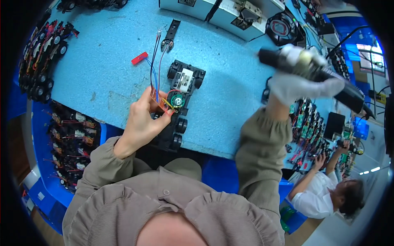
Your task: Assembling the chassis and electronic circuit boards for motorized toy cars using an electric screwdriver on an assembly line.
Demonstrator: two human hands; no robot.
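My left hand (141, 121) pinches a small orange circuit board (159, 99) with red, black, blue and yellow wires. The board is held against the left side of a black toy car chassis (191, 69) on the blue table, next to a round green part (177, 101) on it. A small red piece (140, 58) hangs on the blue wires and lies on the table. My right hand (297, 84), in a white glove, is closed around a black electric screwdriver (348, 95) with a cable, raised to the right of the chassis. Motion blurs this hand and the tool's tip.
A black strip-shaped part (173, 29) lies beyond the chassis. Stacked toy chassis (45, 57) stand at the far left, and a blue bin (43, 149) holds more. A black fan (282, 28) and metal boxes line the back. At right, a person (318, 197) works among more chassis.
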